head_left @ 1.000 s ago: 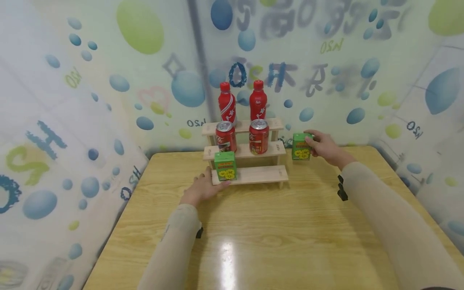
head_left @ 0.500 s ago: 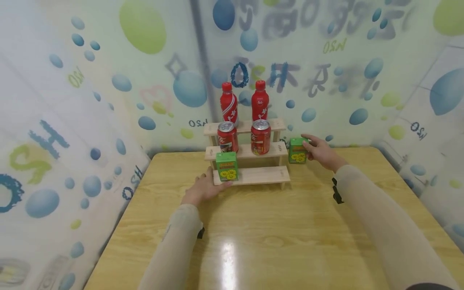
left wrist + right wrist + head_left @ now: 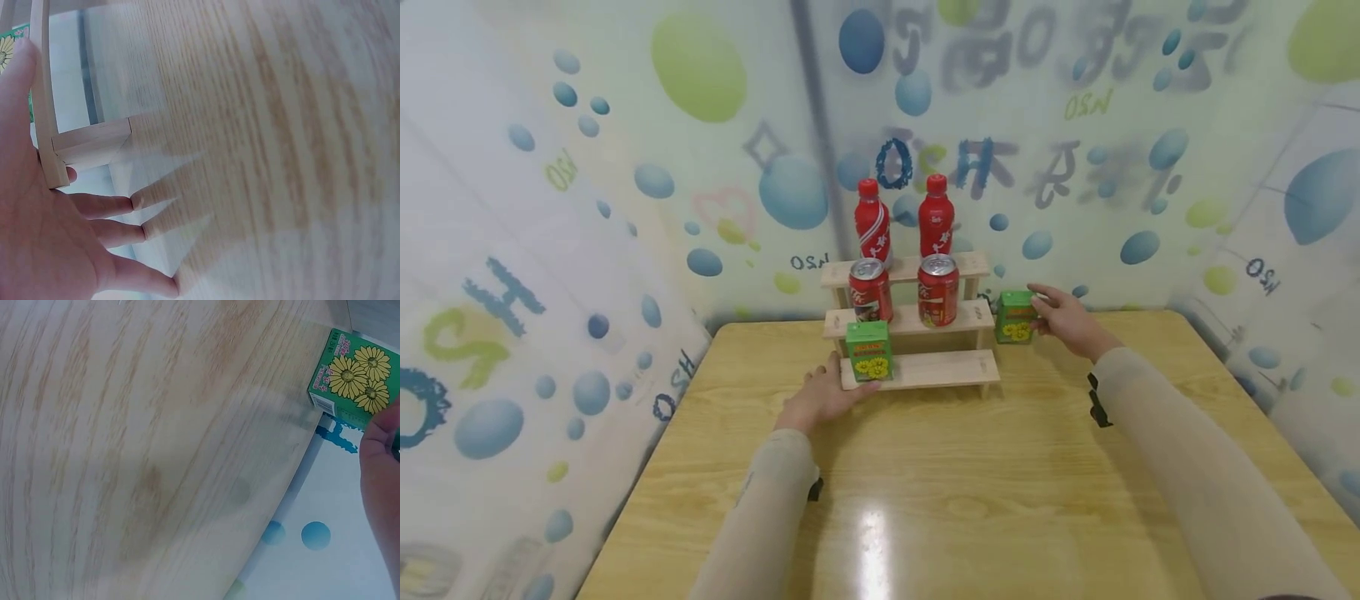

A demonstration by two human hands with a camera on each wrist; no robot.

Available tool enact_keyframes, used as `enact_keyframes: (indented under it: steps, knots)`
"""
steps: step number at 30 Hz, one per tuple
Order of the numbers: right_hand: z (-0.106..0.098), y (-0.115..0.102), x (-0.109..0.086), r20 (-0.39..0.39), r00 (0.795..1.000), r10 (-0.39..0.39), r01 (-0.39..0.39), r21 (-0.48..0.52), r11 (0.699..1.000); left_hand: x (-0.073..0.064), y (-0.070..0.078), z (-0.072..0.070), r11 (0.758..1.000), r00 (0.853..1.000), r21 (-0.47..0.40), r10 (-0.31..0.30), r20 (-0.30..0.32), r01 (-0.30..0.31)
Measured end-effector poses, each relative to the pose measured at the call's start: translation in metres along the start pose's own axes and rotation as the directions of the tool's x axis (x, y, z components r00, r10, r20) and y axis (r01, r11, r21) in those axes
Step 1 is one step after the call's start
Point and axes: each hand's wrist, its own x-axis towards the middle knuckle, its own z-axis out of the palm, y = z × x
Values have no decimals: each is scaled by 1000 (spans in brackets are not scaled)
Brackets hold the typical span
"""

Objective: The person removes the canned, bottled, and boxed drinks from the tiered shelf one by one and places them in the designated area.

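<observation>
Counter, back edge: right hand pinches a green box; left hand, fingers apart, touches the wooden rack.

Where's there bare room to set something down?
Bottom shelf, right of its green box; also the table between the two sleeves, before the rack. Crowded: beside the rack's right end, where the right hand holds a second box.

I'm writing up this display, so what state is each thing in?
Pale wooden three-tier shelf: standing.
Left red plastic bottle: upright, capped.
Right red plastic bottle: upright, capped.
Left red metal can: upright, opening unclear.
Right red metal can: upright, opening unclear.
Shelved green rectangular flowered carton: upright.
Second green rectangular flowered carton: upright, beside shelf.
Left hand: touching shelf, fingers spread.
Right hand: holding second carton.
</observation>
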Motion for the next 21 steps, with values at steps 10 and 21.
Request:
enact_keyframes:
  steps: [10, 21]
  knots:
    - [-1, -3, -3, 45, 999, 27, -25, -63, 998, -1, -1, 1, 1000, 1000, 6, 0, 0, 0]
    - [-5, -10, -4, 84, 995, 57, -49, -86, 995, 2, 0, 1, 1000, 1000, -2, 0, -3, 0]
